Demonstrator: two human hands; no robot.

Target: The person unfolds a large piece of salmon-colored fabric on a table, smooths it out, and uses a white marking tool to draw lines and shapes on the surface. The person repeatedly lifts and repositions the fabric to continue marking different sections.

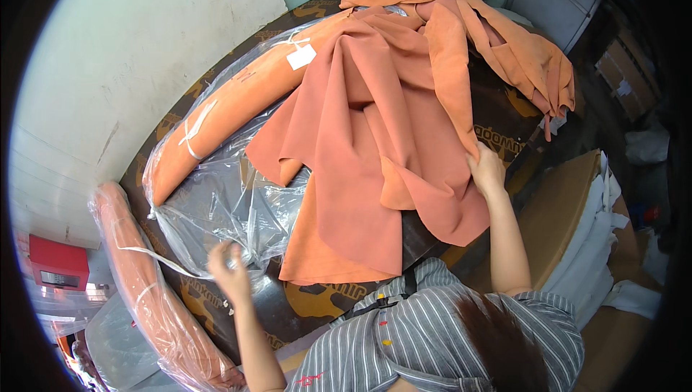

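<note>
My right hand (488,170) is closed on the right edge of a large leather hide (360,175), salmon-pink on one face and orange on the other. The hide lies in loose folds across the dark table, its lower end spread toward me. My left hand (229,268), slightly blurred, is over the table's near left part with its fingers curved and apart. Beside it is crumpled clear plastic wrap (216,212), and a white tie (162,258) runs close to its fingers. The left hand is apart from the hide.
An orange roll (231,114) wrapped in plastic lies behind the hide, with a white tag (301,56). Another wrapped roll (140,269) rests along the left edge. More orange leather (497,38) hangs over the far right side. Cardboard (569,204) and white sheets stand at right; a red box (59,261) is at left.
</note>
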